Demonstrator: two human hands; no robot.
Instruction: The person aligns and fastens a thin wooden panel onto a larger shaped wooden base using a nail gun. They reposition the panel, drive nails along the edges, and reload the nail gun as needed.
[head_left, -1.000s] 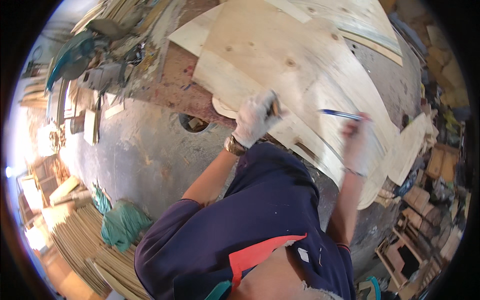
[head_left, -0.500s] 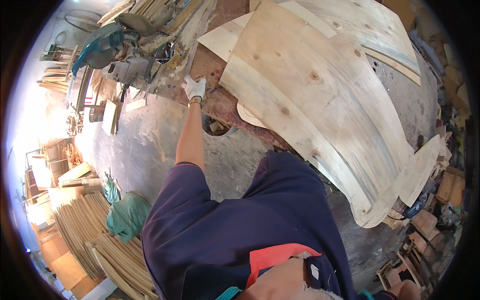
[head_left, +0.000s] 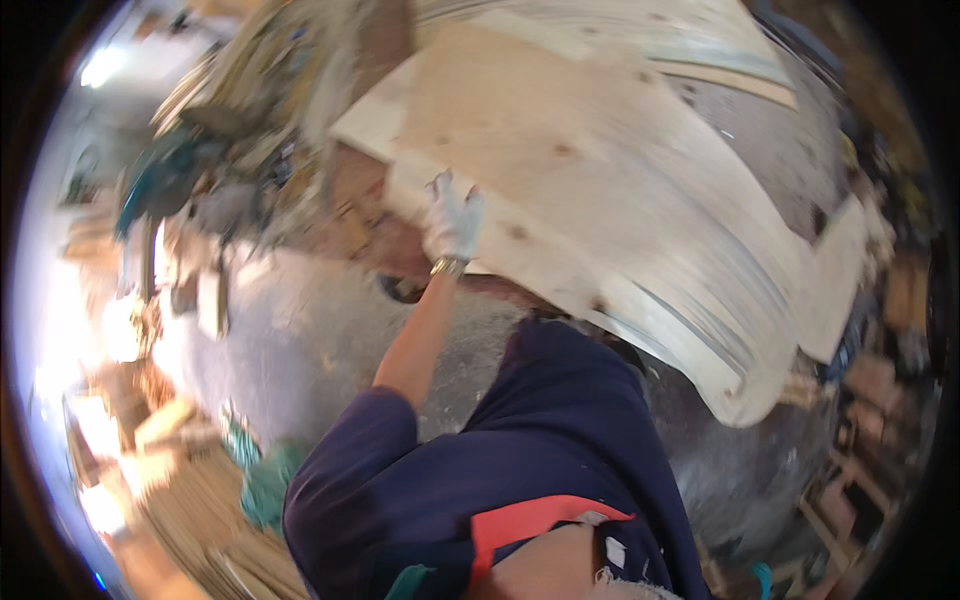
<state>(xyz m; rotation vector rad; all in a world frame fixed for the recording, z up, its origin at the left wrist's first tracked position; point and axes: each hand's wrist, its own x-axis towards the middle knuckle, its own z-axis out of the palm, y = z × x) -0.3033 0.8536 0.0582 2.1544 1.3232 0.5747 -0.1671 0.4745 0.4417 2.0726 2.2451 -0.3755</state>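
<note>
My left hand [head_left: 455,216], in a white work glove with a watch above the cuff, is over the left edge of a large pale plywood sheet [head_left: 570,190]. Its fingers are spread and hold nothing; motion blur hides whether they touch the wood. The sheet has dark knots and a long curved side, and it lies on other plywood pieces on the workbench [head_left: 365,190]. A narrow end with a rounded tip [head_left: 745,405] sticks out toward the near right. My right hand is out of view.
A teal miter saw [head_left: 165,180] stands at the far left near stacked wood strips. Below left are bundled slats [head_left: 200,520] and a green cloth bag [head_left: 272,485]. Wood offcuts [head_left: 870,390] are piled at the right. A round bucket [head_left: 402,288] stands below the bench edge.
My left hand has moved right from the bare bench to the plywood's edge, and its fingers have spread. The whole view has shifted and blurred.
</note>
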